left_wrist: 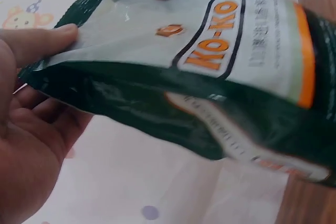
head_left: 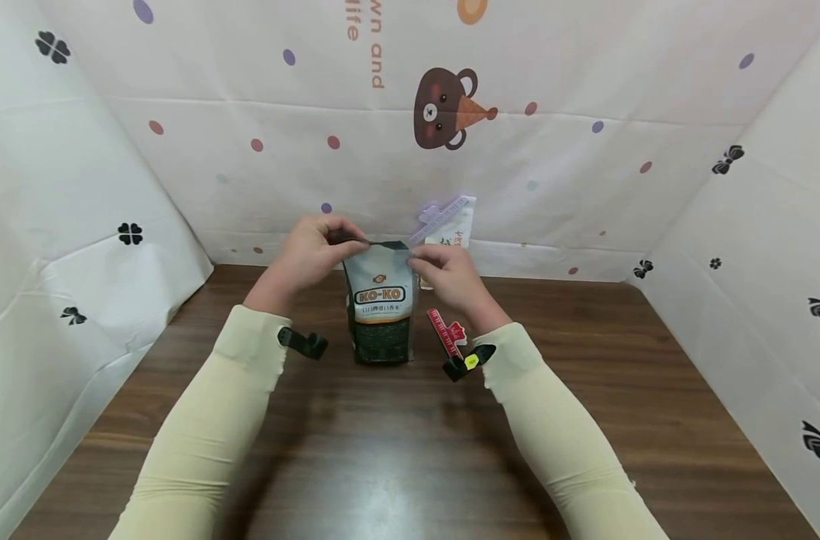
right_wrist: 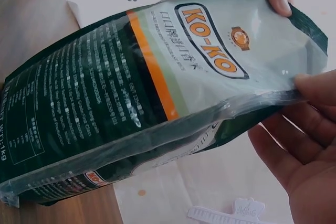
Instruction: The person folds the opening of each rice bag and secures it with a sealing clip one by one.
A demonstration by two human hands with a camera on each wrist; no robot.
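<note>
A green and pale KO-KO rice bag (head_left: 380,300) stands upright on the wooden table. My left hand (head_left: 311,251) pinches its top left corner between thumb and fingers. On the other side, my right hand (head_left: 450,277) pinches the top right edge, thumb in front and fingers behind. The left wrist view shows the left thumb on the pale front of the bag (left_wrist: 142,30) near the dark crimped top. In the right wrist view the right thumb lies on the bag's side edge (right_wrist: 247,98). A red bag clip (head_left: 446,330) lies beside the bag, close to my right wrist.
Behind the bag, a white packet (head_left: 458,225) with a purple bag clip (head_left: 438,217) across its top stands by the back cloth. Printed white cloth (head_left: 281,172) walls the wooden table (head_left: 382,465) at the back and both sides.
</note>
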